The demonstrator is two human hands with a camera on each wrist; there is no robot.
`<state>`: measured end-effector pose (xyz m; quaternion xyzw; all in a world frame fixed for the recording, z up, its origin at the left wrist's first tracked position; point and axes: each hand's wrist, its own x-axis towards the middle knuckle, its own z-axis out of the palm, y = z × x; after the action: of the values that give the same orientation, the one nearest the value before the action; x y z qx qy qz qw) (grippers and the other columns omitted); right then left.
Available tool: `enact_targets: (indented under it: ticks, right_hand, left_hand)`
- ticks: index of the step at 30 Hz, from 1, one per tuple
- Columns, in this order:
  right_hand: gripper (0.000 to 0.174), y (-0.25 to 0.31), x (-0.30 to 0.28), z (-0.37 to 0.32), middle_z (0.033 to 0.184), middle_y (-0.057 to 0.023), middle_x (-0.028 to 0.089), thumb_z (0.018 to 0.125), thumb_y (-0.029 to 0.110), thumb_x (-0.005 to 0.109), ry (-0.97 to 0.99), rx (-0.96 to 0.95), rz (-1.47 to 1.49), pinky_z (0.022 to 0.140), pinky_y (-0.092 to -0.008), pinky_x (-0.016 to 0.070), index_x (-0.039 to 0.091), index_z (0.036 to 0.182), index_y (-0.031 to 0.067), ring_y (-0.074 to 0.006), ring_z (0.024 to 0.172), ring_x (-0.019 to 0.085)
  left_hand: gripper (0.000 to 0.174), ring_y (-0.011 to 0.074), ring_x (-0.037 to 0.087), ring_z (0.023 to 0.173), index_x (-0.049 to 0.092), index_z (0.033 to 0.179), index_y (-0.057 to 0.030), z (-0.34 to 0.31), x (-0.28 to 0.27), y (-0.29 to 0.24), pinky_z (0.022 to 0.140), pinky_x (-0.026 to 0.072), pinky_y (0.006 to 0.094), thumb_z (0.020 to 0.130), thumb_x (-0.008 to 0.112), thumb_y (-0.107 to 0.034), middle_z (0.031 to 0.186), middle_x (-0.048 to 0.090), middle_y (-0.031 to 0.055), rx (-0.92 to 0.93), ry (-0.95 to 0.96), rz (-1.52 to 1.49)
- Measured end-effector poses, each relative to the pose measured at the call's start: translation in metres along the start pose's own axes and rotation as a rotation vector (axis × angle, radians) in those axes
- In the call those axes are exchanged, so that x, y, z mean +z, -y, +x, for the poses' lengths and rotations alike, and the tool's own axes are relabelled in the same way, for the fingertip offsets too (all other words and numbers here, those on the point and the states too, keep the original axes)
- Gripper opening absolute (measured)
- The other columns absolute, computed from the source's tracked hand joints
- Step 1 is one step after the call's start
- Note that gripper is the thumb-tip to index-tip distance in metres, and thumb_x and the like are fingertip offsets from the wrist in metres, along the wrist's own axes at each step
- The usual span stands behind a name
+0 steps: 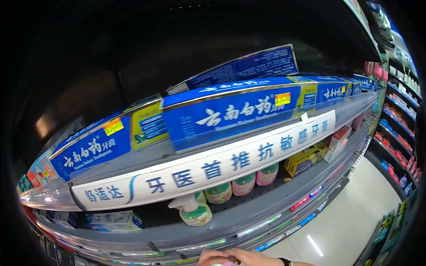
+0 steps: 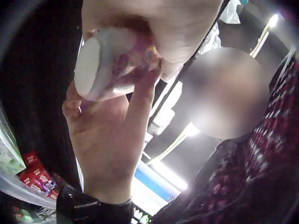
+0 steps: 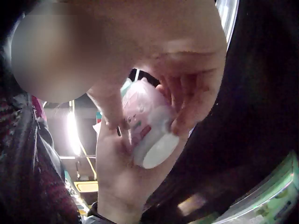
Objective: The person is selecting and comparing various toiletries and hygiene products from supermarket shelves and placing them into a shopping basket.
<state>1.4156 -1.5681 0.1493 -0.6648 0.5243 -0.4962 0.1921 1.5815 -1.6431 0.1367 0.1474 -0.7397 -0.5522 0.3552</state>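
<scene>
Both hands hold a small rounded pink and white bottle (image 2: 119, 60) with a flat, pale round end. In the left wrist view my left hand (image 2: 182, 25) comes from above and curls its fingers round the bottle. From below, my right hand (image 2: 105, 144) grips it with thumb and fingers on either side. The right wrist view shows the bottle's printed pink side between the two hands. Only the upper parts of the hands show at the bottom edge of the head view, where the right hand (image 1: 253, 257) has a dark band at its wrist.
A store shelf with blue toothpaste boxes (image 1: 235, 111) stands in front, behind a clear lip with a white label strip (image 1: 208, 168). Below are pump bottles (image 1: 195, 210), a yellow box (image 1: 306, 159) and a white carton (image 1: 113, 220). An aisle floor (image 1: 310, 239) runs at right.
</scene>
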Motion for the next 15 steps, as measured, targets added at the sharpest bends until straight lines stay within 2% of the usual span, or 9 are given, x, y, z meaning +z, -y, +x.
enact_targets:
  ticks: [1, 3, 4, 5, 7, 9, 11, 13, 15]
  right_hand:
    - [0.053, -0.002, -0.008, 0.000, 0.102, -0.0180, 0.061, 0.068, 0.035, 0.077, 0.004, 0.000, 0.010, 0.079, -0.0397, 0.0490, 0.059, 0.106, 0.0024, -0.0390, 0.091, 0.060]
    - [0.051, -0.004, -0.029, 0.004, 0.103, -0.0177, 0.062, 0.067, 0.033, 0.078, 0.093, 0.017, 0.081, 0.076, -0.0398, 0.0499, 0.059, 0.105, 0.0039, -0.0377, 0.091, 0.061]
    - [0.049, -0.005, -0.041, 0.001, 0.104, -0.0180, 0.061, 0.068, 0.030, 0.077, 0.085, 0.047, 0.006, 0.078, -0.0397, 0.0496, 0.060, 0.106, 0.0051, -0.0363, 0.094, 0.060]
    - [0.044, -0.014, -0.049, -0.002, 0.100, -0.0193, 0.062, 0.073, 0.027, 0.074, -0.031, -0.069, 0.010, 0.081, -0.0408, 0.0484, 0.059, 0.107, 0.0037, -0.0367, 0.093, 0.061]
    - [0.039, -0.016, -0.072, 0.010, 0.090, -0.0110, 0.064, 0.070, 0.011, 0.075, -0.064, -0.154, 0.032, 0.074, -0.0370, 0.0504, 0.058, 0.104, 0.0020, -0.0301, 0.079, 0.063]
    - [0.043, -0.027, -0.093, 0.011, 0.093, -0.0122, 0.063, 0.063, 0.013, 0.078, -0.319, -0.121, 0.214, 0.075, -0.0354, 0.0478, 0.059, 0.101, 0.0037, -0.0247, 0.086, 0.061]
    - [0.045, -0.021, -0.125, 0.017, 0.096, -0.0113, 0.059, 0.059, 0.011, 0.077, -0.528, -0.129, -0.188, 0.076, -0.0340, 0.0456, 0.058, 0.098, 0.0027, -0.0233, 0.089, 0.058]
    - [0.054, -0.017, -0.143, 0.031, 0.100, -0.0154, 0.055, 0.060, 0.013, 0.080, -0.556, -0.096, -0.308, 0.079, -0.0375, 0.0451, 0.054, 0.106, 0.0013, -0.0325, 0.092, 0.055]
    - [0.050, -0.017, -0.154, 0.046, 0.097, -0.0156, 0.055, 0.064, 0.011, 0.078, -0.591, -0.166, -0.433, 0.076, -0.0365, 0.0455, 0.053, 0.106, -0.0002, -0.0323, 0.089, 0.055]
  left_hand:
    - [0.053, 0.0305, 0.049, 0.107, 0.060, 0.109, -0.0036, 0.005, 0.008, -0.004, 0.090, 0.0400, 0.0406, 0.075, 0.071, -0.042, 0.110, 0.055, 0.0140, -0.008, -0.005, 0.006]
    - [0.062, 0.0330, 0.046, 0.107, 0.060, 0.111, -0.0043, 0.019, 0.023, -0.012, 0.092, 0.0374, 0.0436, 0.072, 0.071, -0.051, 0.112, 0.053, 0.0155, -0.055, -0.074, 0.059]
    - [0.058, 0.0338, 0.045, 0.107, 0.060, 0.111, -0.0049, 0.023, 0.021, -0.008, 0.092, 0.0356, 0.0453, 0.074, 0.070, -0.048, 0.112, 0.051, 0.0163, 0.100, -0.070, 0.258]
    - [0.052, 0.0343, 0.045, 0.107, 0.060, 0.111, -0.0055, 0.043, 0.012, -0.028, 0.094, 0.0333, 0.0468, 0.075, 0.068, -0.043, 0.111, 0.051, 0.0169, 0.344, -0.023, 0.553]
    - [0.032, 0.0349, 0.049, 0.106, 0.061, 0.105, -0.0068, 0.048, 0.011, -0.046, 0.093, 0.0365, 0.0444, 0.079, 0.064, -0.025, 0.113, 0.053, 0.0170, 0.412, -0.236, 0.848]
    - [0.025, 0.0326, 0.051, 0.106, 0.061, 0.100, -0.0069, 0.047, 0.008, -0.042, 0.091, 0.0385, 0.0437, 0.075, 0.058, -0.005, 0.114, 0.053, 0.0162, 0.441, -0.372, 0.970]
    - [0.026, 0.0369, 0.043, 0.108, 0.064, 0.091, -0.0094, 0.049, 0.004, -0.047, 0.093, 0.0318, 0.0475, 0.066, 0.057, -0.003, 0.117, 0.047, 0.0171, 0.324, -0.485, 1.009]
    - [0.022, 0.0369, 0.042, 0.113, 0.064, 0.092, -0.0062, 0.056, 0.005, -0.057, 0.096, 0.0308, 0.0473, 0.071, 0.058, -0.004, 0.122, 0.046, 0.0183, 0.221, -0.559, 1.066]
    - [0.023, 0.0366, 0.043, 0.114, 0.063, 0.096, -0.0056, 0.063, 0.007, -0.064, 0.096, 0.0314, 0.0462, 0.073, 0.059, -0.004, 0.124, 0.045, 0.0188, 0.225, -0.583, 1.160]
